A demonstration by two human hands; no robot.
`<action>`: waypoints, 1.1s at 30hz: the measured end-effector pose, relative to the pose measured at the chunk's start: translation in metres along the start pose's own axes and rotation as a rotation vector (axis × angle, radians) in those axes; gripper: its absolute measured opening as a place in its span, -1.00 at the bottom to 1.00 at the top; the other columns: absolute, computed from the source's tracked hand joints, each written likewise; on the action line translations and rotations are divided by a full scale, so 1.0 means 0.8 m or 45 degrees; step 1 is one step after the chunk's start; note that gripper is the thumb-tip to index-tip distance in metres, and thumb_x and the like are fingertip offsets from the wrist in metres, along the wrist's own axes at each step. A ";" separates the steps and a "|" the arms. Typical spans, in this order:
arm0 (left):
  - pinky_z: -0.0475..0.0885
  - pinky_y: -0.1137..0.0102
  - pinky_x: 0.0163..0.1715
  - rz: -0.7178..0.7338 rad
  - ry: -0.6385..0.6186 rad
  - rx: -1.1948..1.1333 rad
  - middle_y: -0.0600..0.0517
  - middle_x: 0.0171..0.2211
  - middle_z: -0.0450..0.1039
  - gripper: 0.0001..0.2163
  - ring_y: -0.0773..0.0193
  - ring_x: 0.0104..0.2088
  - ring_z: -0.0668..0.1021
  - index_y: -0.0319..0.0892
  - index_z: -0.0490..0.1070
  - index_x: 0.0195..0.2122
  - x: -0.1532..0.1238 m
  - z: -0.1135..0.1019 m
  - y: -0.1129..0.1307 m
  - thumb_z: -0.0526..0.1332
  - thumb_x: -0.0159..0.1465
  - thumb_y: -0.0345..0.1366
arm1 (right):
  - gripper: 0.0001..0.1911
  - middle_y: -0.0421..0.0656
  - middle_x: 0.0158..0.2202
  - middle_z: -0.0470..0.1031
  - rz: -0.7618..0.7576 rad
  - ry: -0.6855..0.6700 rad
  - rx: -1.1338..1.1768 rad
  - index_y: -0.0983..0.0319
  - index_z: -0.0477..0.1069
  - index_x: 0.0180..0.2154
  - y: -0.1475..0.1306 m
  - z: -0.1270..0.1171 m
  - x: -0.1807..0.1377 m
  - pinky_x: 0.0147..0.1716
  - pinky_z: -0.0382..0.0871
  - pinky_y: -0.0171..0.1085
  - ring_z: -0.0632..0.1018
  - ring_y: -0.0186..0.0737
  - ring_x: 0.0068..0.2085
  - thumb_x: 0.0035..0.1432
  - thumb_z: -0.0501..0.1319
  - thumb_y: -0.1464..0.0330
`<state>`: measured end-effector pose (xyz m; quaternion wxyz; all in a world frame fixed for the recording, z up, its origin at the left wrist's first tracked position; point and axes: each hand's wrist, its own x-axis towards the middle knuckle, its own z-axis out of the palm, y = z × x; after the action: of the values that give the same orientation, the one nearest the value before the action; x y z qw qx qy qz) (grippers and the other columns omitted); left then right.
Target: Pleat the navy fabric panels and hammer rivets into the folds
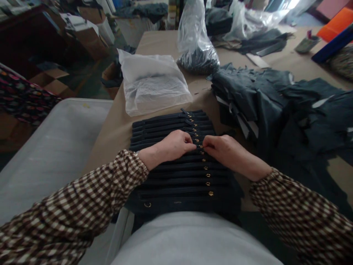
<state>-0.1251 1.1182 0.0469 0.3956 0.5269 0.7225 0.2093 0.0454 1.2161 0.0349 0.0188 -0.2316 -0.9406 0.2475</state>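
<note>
In front of me a stack of dark navy zippered pouches (176, 173) lies fanned in overlapping rows, each with a small gold zipper slider near its right side. My left hand (176, 145) reaches over the rows, thumb and finger pinched at one zipper pull (200, 146). From the other side my right hand (224, 151) pinches at the same pull, its fingertips almost meeting the left ones. Fingers partly hide this small piece. Dark tabs (189, 122) hang from sliders on the farther rows; nearer sliders show only gold metal.
Behind the stack lies a translucent plastic bag (157, 84). A tied clear bag of small dark pieces (198, 59) stands farther back. Dark cut material (253, 95) is heaped at right. A white bin (55, 147) sits left of the table edge. Far right is a small cup (307, 44).
</note>
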 end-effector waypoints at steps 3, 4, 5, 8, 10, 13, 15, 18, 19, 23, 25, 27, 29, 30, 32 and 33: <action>0.11 0.56 -0.73 -0.221 -0.057 -0.577 0.15 -0.61 0.28 -0.78 0.45 -0.66 0.31 -0.19 0.39 -0.40 -0.010 -0.006 0.007 0.17 0.24 -0.14 | -0.91 -0.23 -0.44 0.47 -0.134 0.249 0.248 0.20 0.43 -0.32 -0.014 0.003 -0.004 -0.44 0.20 -0.38 0.42 -0.36 -0.45 0.19 0.14 0.39; 0.07 0.58 -0.76 -0.240 -0.069 -0.723 0.15 -0.60 0.27 -0.76 0.47 -0.67 0.30 -0.19 0.36 -0.40 -0.011 -0.006 0.008 0.16 0.26 -0.11 | -0.93 -0.22 -0.39 0.48 -0.201 0.300 0.325 0.20 0.43 -0.30 -0.021 0.006 -0.005 -0.40 0.24 -0.38 0.44 -0.35 -0.41 0.19 0.16 0.38; 0.06 0.59 -0.78 -0.229 -0.082 -0.838 0.15 -0.59 0.28 -0.73 0.47 -0.67 0.31 -0.19 0.35 -0.41 -0.013 -0.006 0.008 0.16 0.26 -0.08 | -0.94 -0.20 -0.34 0.49 -0.260 0.331 0.375 0.20 0.42 -0.28 -0.028 0.009 -0.006 -0.37 0.27 -0.38 0.46 -0.34 -0.37 0.18 0.19 0.37; 0.07 0.59 -0.80 -0.150 -0.081 -1.059 0.11 -0.56 0.32 -0.71 0.48 -0.67 0.32 -0.21 0.35 -0.43 -0.012 0.001 0.007 0.18 0.26 -0.07 | -0.87 -0.14 -0.26 0.48 -0.330 0.382 0.365 0.19 0.40 -0.26 -0.045 0.018 -0.006 -0.28 0.33 -0.33 0.49 -0.27 -0.27 0.14 0.26 0.31; 0.10 0.60 -0.80 -0.122 -0.046 -1.157 0.08 -0.53 0.36 -0.73 0.47 -0.65 0.34 -0.22 0.35 -0.42 -0.010 0.008 0.007 0.17 0.28 -0.12 | -0.82 -0.12 -0.25 0.49 -0.327 0.423 0.304 0.19 0.38 -0.26 -0.050 0.023 -0.005 -0.24 0.34 -0.29 0.49 -0.22 -0.23 0.14 0.26 0.25; 0.08 0.62 -0.80 -0.131 -0.001 -1.224 0.07 -0.54 0.35 -0.77 0.48 -0.65 0.34 -0.23 0.34 -0.41 -0.010 0.015 0.009 0.16 0.29 -0.17 | -0.85 -0.11 -0.27 0.50 -0.332 0.460 0.225 0.20 0.37 -0.27 -0.051 0.025 -0.005 -0.25 0.35 -0.28 0.50 -0.23 -0.26 0.19 0.22 0.26; 0.06 0.62 -0.82 -0.160 -0.012 -1.220 0.11 -0.57 0.31 -0.77 0.50 -0.69 0.29 -0.22 0.33 -0.41 -0.011 0.017 0.011 0.17 0.29 -0.17 | -0.94 -0.12 -0.30 0.50 -0.345 0.459 0.189 0.20 0.37 -0.28 -0.050 0.024 -0.007 -0.27 0.34 -0.30 0.51 -0.25 -0.28 0.22 0.16 0.36; 0.04 0.62 -0.84 -0.175 -0.029 -1.203 0.14 -0.62 0.24 -0.78 0.50 -0.71 0.27 -0.21 0.31 -0.42 -0.012 0.018 0.011 0.17 0.29 -0.19 | -0.90 -0.13 -0.31 0.50 -0.333 0.450 0.194 0.21 0.36 -0.30 -0.049 0.022 -0.010 -0.27 0.34 -0.31 0.51 -0.27 -0.30 0.19 0.09 0.48; 0.03 0.63 -0.85 -0.170 -0.032 -1.204 0.14 -0.62 0.24 -0.79 0.49 -0.71 0.28 -0.21 0.30 -0.43 -0.013 0.018 0.011 0.16 0.29 -0.21 | -0.88 -0.14 -0.33 0.50 -0.311 0.443 0.221 0.21 0.36 -0.29 -0.048 0.022 -0.010 -0.28 0.34 -0.32 0.51 -0.28 -0.32 0.17 0.08 0.49; 0.03 0.64 -0.83 -0.248 -0.091 -1.188 0.10 -0.57 0.30 -0.81 0.49 -0.68 0.32 -0.21 0.29 -0.41 -0.017 0.017 0.013 0.14 0.30 -0.22 | -0.89 -0.23 -0.47 0.46 -0.078 0.500 0.437 0.21 0.36 -0.31 -0.037 0.017 -0.009 -0.44 0.31 -0.38 0.45 -0.36 -0.48 0.12 0.10 0.48; 0.03 0.64 -0.82 -0.283 -0.120 -1.144 0.10 -0.57 0.31 -0.80 0.49 -0.68 0.33 -0.21 0.31 -0.40 -0.020 0.016 0.015 0.14 0.30 -0.21 | -0.88 -0.23 -0.49 0.46 0.027 0.488 0.559 0.22 0.39 -0.31 -0.029 0.013 -0.009 -0.46 0.32 -0.37 0.46 -0.35 -0.48 0.12 0.10 0.45; 0.03 0.64 -0.82 -0.295 -0.136 -1.059 0.12 -0.60 0.29 -0.81 0.49 -0.68 0.32 -0.20 0.33 -0.42 -0.024 0.015 0.017 0.15 0.29 -0.22 | -0.85 -0.21 -0.47 0.49 0.058 0.396 0.698 0.23 0.43 -0.28 -0.023 0.010 -0.012 -0.44 0.36 -0.35 0.49 -0.33 -0.45 0.14 0.10 0.42; 0.04 0.63 -0.81 -0.295 -0.140 -0.963 0.14 -0.63 0.26 -0.82 0.49 -0.69 0.31 -0.20 0.33 -0.46 -0.026 0.015 0.019 0.16 0.26 -0.26 | -0.84 -0.21 -0.47 0.49 0.082 0.288 0.864 0.24 0.45 -0.26 -0.020 0.008 -0.016 -0.43 0.39 -0.34 0.51 -0.32 -0.45 0.15 0.12 0.38; 0.04 0.62 -0.81 -0.292 -0.136 -0.916 0.15 -0.64 0.24 -0.82 0.49 -0.69 0.30 -0.20 0.33 -0.48 -0.027 0.016 0.019 0.17 0.25 -0.27 | -0.84 -0.21 -0.47 0.49 0.102 0.228 0.954 0.24 0.45 -0.26 -0.019 0.007 -0.019 -0.43 0.40 -0.34 0.51 -0.32 -0.46 0.16 0.13 0.35; 0.05 0.61 -0.80 -0.266 -0.127 -0.821 0.17 -0.67 0.23 -0.84 0.49 -0.70 0.28 -0.19 0.33 -0.49 -0.027 0.018 0.018 0.18 0.22 -0.28 | -0.84 -0.22 -0.48 0.49 0.156 0.113 1.113 0.25 0.45 -0.27 -0.017 0.005 -0.024 -0.45 0.40 -0.35 0.51 -0.33 -0.47 0.15 0.17 0.32; 0.05 0.60 -0.80 -0.246 -0.131 -0.774 0.18 -0.68 0.22 -0.84 0.49 -0.71 0.27 -0.18 0.34 -0.49 -0.026 0.019 0.017 0.18 0.21 -0.27 | -0.84 -0.22 -0.48 0.48 0.182 0.067 1.169 0.26 0.45 -0.28 -0.015 0.004 -0.027 -0.46 0.39 -0.36 0.49 -0.35 -0.48 0.13 0.20 0.31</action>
<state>-0.1019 1.1020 0.0548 0.5888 0.3234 0.6528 0.3501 0.0588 1.1957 0.0394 0.1261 -0.2696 -0.7147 0.6329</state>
